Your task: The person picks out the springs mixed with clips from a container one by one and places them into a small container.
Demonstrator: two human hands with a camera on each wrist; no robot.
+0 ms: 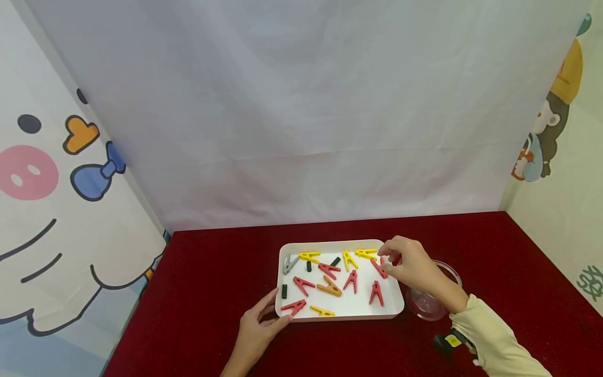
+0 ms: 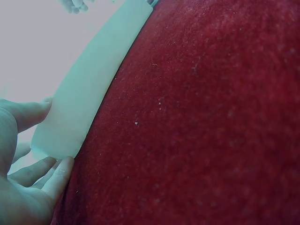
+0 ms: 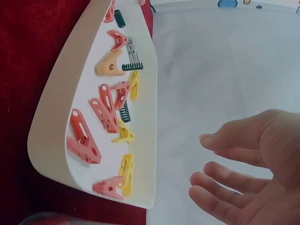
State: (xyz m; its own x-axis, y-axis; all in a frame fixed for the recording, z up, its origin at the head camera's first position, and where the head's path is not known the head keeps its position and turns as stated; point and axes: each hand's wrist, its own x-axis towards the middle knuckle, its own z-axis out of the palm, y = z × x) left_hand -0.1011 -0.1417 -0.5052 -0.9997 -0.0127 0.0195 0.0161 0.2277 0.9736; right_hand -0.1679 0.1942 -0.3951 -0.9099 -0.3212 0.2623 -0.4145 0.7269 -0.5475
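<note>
A white rectangular tray (image 1: 398,313) holds several red, yellow, orange and grey clothespins, among them a red clothespin (image 1: 376,293) and an orange clothespin (image 1: 330,287). Dark coil springs (image 3: 124,112) lie between them. At the tray's near left corner, my left hand (image 1: 256,330) grips the wall, thumb on the front side and fingers around the left side. My right hand (image 1: 411,264) hovers over the tray's right edge near another red clothespin (image 1: 379,269). Its fingers are loosely bent and apart from the thumb, and the right wrist view shows nothing between them.
A round clear plastic container (image 1: 426,309) stands right of the tray, partly under my right forearm. A small dark object with a yellow label (image 1: 453,340) is at the right sleeve. Red cloth (image 1: 212,283) covers the table, with a white curtain (image 1: 330,131) behind.
</note>
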